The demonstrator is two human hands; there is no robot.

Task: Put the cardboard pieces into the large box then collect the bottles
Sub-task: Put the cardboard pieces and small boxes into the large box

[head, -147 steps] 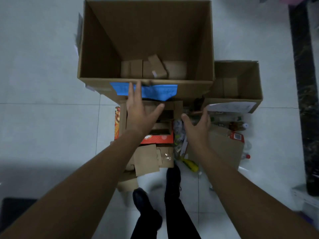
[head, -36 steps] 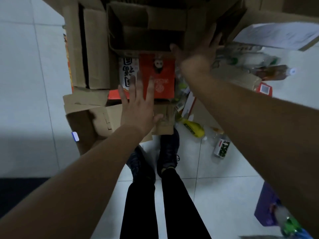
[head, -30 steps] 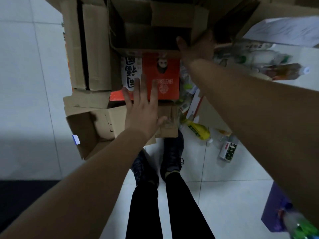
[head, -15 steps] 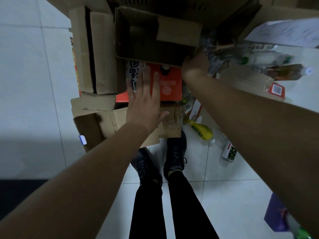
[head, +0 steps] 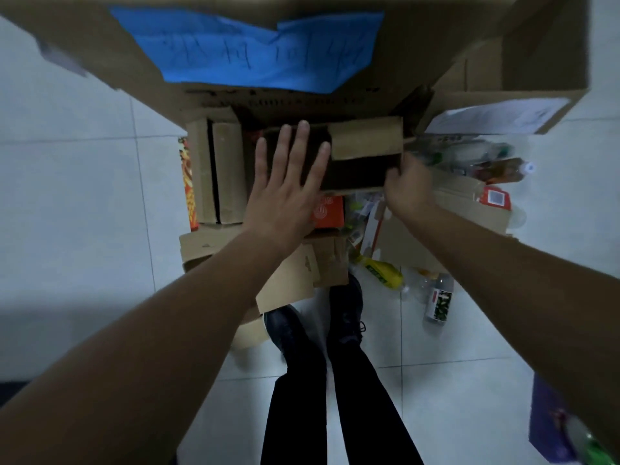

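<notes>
1. Grip: your right hand (head: 407,189) is curled round the near right corner of the small carton (head: 365,152). Your left hand (head: 288,193) is spread wide with fingers straight over the carton's left end. Whether its palm touches the carton cannot be told.
2. Location: the small carton sits on top of the cardboard pile (head: 218,176), just near of the large box (head: 255,48), against the wall with the blue label. It is not yet inside.
3. Outstanding: a red carton (head: 328,211) lies under the small carton, and loose flat pieces lie near your shoes (head: 345,317). On the floor to the right are a yellow bottle (head: 379,271) and a clear bottle (head: 437,300). More bottles (head: 486,162) lie far right, by the second box (head: 496,115).
4. Risk, dropped load: a one-corner hold may let the small carton swing or fold as it rises. Get your left hand under or round it first.
5. Risk, snagging: the carton's raised flap could catch the rim of the large box if you lift too low.
6. Risk, pile shift: pulling the small carton sideways could drag the red carton and loose pieces onto the bottles.
7. Risk, footing: the yellow bottle lies close to your right shoe, and a step right could roll it underfoot.
</notes>
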